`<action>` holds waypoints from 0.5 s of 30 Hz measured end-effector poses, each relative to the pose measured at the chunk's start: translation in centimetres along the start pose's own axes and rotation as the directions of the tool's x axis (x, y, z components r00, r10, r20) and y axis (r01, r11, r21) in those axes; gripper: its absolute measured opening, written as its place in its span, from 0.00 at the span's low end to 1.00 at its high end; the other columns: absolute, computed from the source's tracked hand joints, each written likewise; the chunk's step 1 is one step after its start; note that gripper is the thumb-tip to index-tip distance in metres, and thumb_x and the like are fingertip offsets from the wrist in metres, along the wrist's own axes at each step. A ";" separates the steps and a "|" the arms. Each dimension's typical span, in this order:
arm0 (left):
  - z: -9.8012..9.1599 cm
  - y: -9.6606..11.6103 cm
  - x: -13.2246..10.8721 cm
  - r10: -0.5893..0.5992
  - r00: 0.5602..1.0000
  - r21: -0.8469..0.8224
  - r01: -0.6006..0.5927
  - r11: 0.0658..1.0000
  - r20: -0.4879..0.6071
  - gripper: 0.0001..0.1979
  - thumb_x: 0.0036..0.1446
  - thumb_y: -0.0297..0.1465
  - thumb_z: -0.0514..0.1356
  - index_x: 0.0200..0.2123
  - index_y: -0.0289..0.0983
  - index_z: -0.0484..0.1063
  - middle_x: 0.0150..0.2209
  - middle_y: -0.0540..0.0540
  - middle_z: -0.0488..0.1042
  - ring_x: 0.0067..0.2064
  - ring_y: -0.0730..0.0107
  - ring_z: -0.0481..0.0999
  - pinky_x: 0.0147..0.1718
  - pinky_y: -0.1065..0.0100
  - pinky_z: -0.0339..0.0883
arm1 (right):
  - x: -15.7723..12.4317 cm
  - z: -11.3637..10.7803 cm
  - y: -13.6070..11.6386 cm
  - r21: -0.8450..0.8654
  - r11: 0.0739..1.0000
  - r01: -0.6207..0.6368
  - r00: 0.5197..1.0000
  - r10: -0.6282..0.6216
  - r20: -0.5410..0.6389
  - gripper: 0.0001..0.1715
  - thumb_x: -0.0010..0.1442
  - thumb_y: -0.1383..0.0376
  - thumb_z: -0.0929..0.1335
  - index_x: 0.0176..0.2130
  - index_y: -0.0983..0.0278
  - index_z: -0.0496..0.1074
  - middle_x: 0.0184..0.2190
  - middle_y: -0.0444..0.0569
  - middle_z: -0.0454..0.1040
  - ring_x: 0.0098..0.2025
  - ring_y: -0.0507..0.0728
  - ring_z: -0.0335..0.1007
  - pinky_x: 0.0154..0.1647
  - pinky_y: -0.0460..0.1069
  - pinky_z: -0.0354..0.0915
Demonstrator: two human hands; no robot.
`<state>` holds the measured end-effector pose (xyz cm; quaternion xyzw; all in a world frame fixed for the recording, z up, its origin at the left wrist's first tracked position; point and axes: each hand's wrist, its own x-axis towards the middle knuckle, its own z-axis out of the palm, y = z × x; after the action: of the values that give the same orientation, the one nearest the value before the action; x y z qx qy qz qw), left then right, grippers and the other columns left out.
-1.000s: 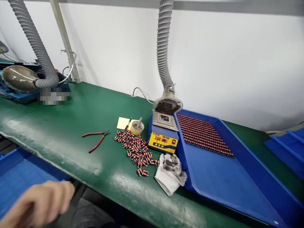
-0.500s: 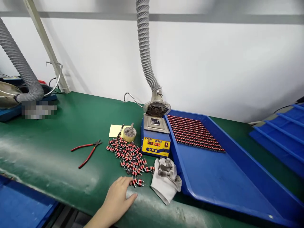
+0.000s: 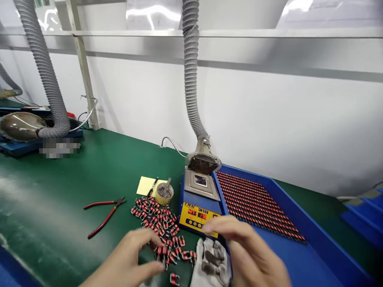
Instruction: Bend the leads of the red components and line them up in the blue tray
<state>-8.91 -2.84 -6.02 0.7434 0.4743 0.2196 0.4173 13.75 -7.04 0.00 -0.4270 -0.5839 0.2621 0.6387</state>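
Note:
My left hand (image 3: pixel 131 255) is at the near edge of a pile of red wire-wound coils (image 3: pixel 161 221) with bare metal legs. One red coil (image 3: pixel 162 251) sits between its thumb and index fingertip, seemingly pinched. My right hand (image 3: pixel 248 251) is raised over the right side of the bench, fingers bent and apart, nothing visible in them. It partly covers a white work glove (image 3: pixel 206 265) with dark-stained fingertips and the lower front of a blue and yellow solder pot (image 3: pixel 197 215). Another coil (image 3: pixel 174 279) lies alone near the bottom edge.
Red-handled cutting pliers (image 3: pixel 112 211) lie left of the pile. Behind it are a round tub (image 3: pixel 164 195) with a small scoop, a yellow paper (image 3: pixel 145 185) and a pen. On the right, a blue tray (image 3: pixel 326 231) holds neat rows of coils. An extraction hose (image 3: pixel 191 71) hangs above the pot.
My right hand has come into view from the right. My left hand's fingers have come round a coil at the pile's near edge. The camera view has tilted upward.

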 end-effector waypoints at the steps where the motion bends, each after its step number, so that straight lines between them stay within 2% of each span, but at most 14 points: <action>1: -1.5 1.8 0.6 0.109 0.993 -0.028 -0.110 0.994 -0.037 0.10 0.51 0.33 0.66 0.39 0.42 0.74 0.45 0.50 0.76 0.49 0.63 0.73 0.51 0.68 0.63 | 0.7 1.0 0.0 0.002 0.999 -0.040 0.998 0.040 0.049 0.13 0.60 0.52 0.68 0.37 0.55 0.78 0.34 0.51 0.77 0.39 0.61 0.74 0.40 0.53 0.71; 2: -2.6 3.6 1.2 0.209 0.976 -0.039 -0.212 0.977 -0.064 0.09 0.53 0.34 0.65 0.39 0.42 0.74 0.46 0.50 0.76 0.50 0.64 0.72 0.53 0.68 0.61 | 1.2 1.8 0.2 0.010 0.995 -0.096 0.990 0.094 0.100 0.14 0.59 0.52 0.68 0.40 0.55 0.78 0.38 0.51 0.77 0.43 0.62 0.74 0.44 0.53 0.71; 4: -3.9 6.7 2.6 0.316 0.943 -0.068 -0.324 0.944 -0.106 0.08 0.54 0.33 0.64 0.38 0.42 0.73 0.50 0.49 0.73 0.54 0.64 0.70 0.54 0.68 0.59 | 1.7 2.8 1.1 0.109 0.982 -0.151 0.976 0.131 0.172 0.16 0.59 0.52 0.69 0.43 0.56 0.76 0.43 0.52 0.77 0.47 0.62 0.74 0.46 0.52 0.71; 5: -4.0 7.7 3.2 0.348 0.929 -0.093 -0.360 0.928 -0.124 0.08 0.53 0.32 0.65 0.38 0.42 0.73 0.52 0.49 0.73 0.55 0.64 0.69 0.55 0.68 0.59 | 1.8 3.0 1.8 0.180 0.971 -0.160 0.975 0.127 0.185 0.15 0.59 0.52 0.69 0.43 0.56 0.75 0.44 0.52 0.76 0.48 0.61 0.74 0.47 0.52 0.71; 7: -3.4 9.1 4.4 0.384 0.914 -0.172 -0.402 0.899 -0.131 0.09 0.51 0.29 0.66 0.37 0.41 0.73 0.51 0.49 0.73 0.54 0.65 0.69 0.55 0.69 0.58 | 2.0 3.0 3.0 0.314 0.939 -0.139 0.986 0.102 0.131 0.10 0.58 0.55 0.71 0.39 0.56 0.75 0.42 0.50 0.77 0.47 0.60 0.74 0.47 0.52 0.71; 9: -2.4 9.4 5.3 0.397 0.909 -0.273 -0.416 0.867 -0.125 0.09 0.49 0.25 0.65 0.36 0.41 0.74 0.49 0.50 0.74 0.52 0.66 0.71 0.53 0.70 0.60 | 2.2 2.6 3.9 0.392 0.911 -0.126 0.992 0.117 0.047 0.06 0.55 0.59 0.73 0.36 0.55 0.75 0.39 0.48 0.77 0.45 0.58 0.75 0.47 0.52 0.71; 11: -1.6 9.3 6.0 0.396 0.911 -0.363 -0.411 0.836 -0.119 0.10 0.48 0.23 0.65 0.35 0.41 0.74 0.48 0.50 0.75 0.50 0.67 0.72 0.51 0.71 0.61 | 2.4 2.3 4.3 0.442 0.884 -0.150 0.985 0.172 -0.010 0.08 0.53 0.61 0.75 0.35 0.56 0.76 0.37 0.48 0.77 0.42 0.57 0.75 0.47 0.52 0.71; 15: -1.0 8.4 7.3 0.374 0.924 -0.524 -0.355 0.774 -0.073 0.14 0.53 0.30 0.64 0.45 0.42 0.75 0.48 0.47 0.74 0.50 0.64 0.71 0.50 0.67 0.63 | 2.5 2.6 4.2 0.479 0.854 -0.203 0.950 0.289 -0.114 0.12 0.48 0.59 0.78 0.30 0.59 0.75 0.33 0.46 0.76 0.38 0.55 0.74 0.43 0.48 0.70</action>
<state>-1.90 2.37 0.97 0.6813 0.2351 0.4045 0.5630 12.34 -2.27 -2.36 -0.3564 -0.3843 0.4330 0.7333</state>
